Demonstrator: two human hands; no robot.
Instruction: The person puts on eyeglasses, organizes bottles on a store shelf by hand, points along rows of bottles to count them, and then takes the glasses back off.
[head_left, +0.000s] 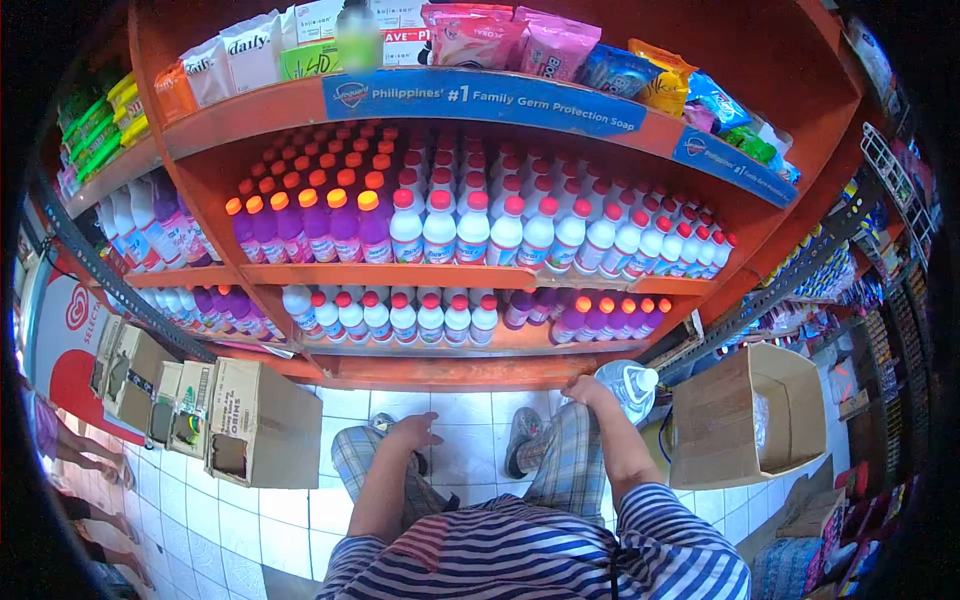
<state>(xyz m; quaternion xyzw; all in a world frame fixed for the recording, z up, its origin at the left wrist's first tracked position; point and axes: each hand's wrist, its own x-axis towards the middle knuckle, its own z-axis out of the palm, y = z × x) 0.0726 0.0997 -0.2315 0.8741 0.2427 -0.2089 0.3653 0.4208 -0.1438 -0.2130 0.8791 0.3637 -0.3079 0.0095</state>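
Note:
My left hand (411, 432) hangs over my left knee with its fingers apart and holds nothing. At my right knee is my right hand (583, 389), its fingers loosely bent and nothing visible in them. Just beside it stands a large clear plastic jug (630, 388) with a white cap. In front of both hands rises an orange shelf (420, 372). White bottles with red caps (438, 240) and purple bottles with orange caps (343, 228) fill its middle level in rows. More white bottles (403, 318) and purple bottles (603, 315) stand on the lower level.
Soap packs (470, 42) line the top shelf. Cardboard boxes (285, 425) stand on the tiled floor (330, 510) at left, and an open cardboard box (715, 420) at right. Other people's legs (90, 455) show at far left. Packed shelves run along the right.

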